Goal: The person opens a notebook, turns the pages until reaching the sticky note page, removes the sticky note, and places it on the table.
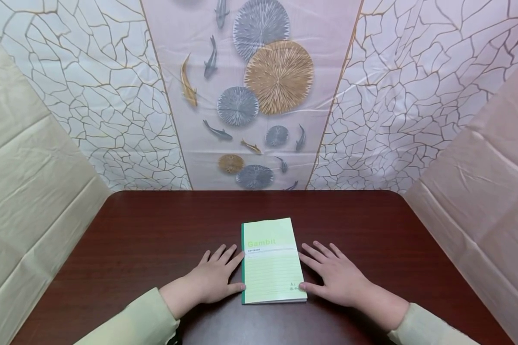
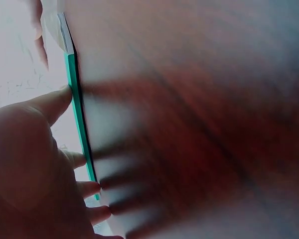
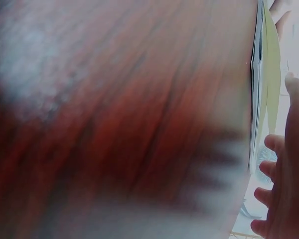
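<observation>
A light green notebook (image 1: 271, 273) with a dark green spine lies closed on the table, its cover printed "Gambit". My left hand (image 1: 213, 278) is flat beside it, fingers spread, thumb and index fingertips right at the spine. In the left wrist view the thumb of that hand (image 2: 25, 154) meets the green spine (image 2: 78, 119). Across from it, my right hand (image 1: 338, 278) has its fingers spread too, with thumb and index fingertips at the notebook's right edge. The right wrist view shows the page edges (image 3: 256, 94) beside the straight fingers of the right hand (image 3: 294, 164).
The dark red-brown table (image 1: 164, 215) has rounded far corners. Behind it hangs a patterned cloth (image 1: 259, 143) with fish and round leaf shapes. Beige cloth walls stand along the left side (image 1: 30, 167) and the right side (image 1: 479, 182).
</observation>
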Action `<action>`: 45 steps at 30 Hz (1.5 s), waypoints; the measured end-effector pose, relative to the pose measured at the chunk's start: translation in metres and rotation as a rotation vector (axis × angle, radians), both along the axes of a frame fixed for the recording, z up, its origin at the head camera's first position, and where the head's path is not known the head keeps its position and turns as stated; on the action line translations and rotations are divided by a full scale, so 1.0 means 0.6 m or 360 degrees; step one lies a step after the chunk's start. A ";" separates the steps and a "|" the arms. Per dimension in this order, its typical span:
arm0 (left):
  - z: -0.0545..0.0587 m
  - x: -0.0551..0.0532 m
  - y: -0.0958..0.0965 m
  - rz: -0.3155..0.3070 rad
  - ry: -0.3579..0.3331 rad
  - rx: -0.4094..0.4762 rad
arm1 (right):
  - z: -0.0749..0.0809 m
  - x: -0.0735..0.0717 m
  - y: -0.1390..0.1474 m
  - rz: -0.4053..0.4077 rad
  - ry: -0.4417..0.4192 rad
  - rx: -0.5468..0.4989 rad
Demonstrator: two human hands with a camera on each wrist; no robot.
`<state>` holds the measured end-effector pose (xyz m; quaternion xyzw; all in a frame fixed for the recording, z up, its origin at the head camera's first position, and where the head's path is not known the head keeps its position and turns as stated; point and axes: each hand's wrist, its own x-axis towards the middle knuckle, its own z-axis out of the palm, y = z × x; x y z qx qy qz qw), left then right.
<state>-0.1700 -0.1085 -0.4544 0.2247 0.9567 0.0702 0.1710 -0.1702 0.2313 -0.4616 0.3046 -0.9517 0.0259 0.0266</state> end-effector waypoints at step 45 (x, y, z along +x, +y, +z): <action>0.038 -0.002 0.003 0.0004 0.0228 0.0093 | 0.062 -0.004 -0.070 -0.0221 -0.0599 -0.0905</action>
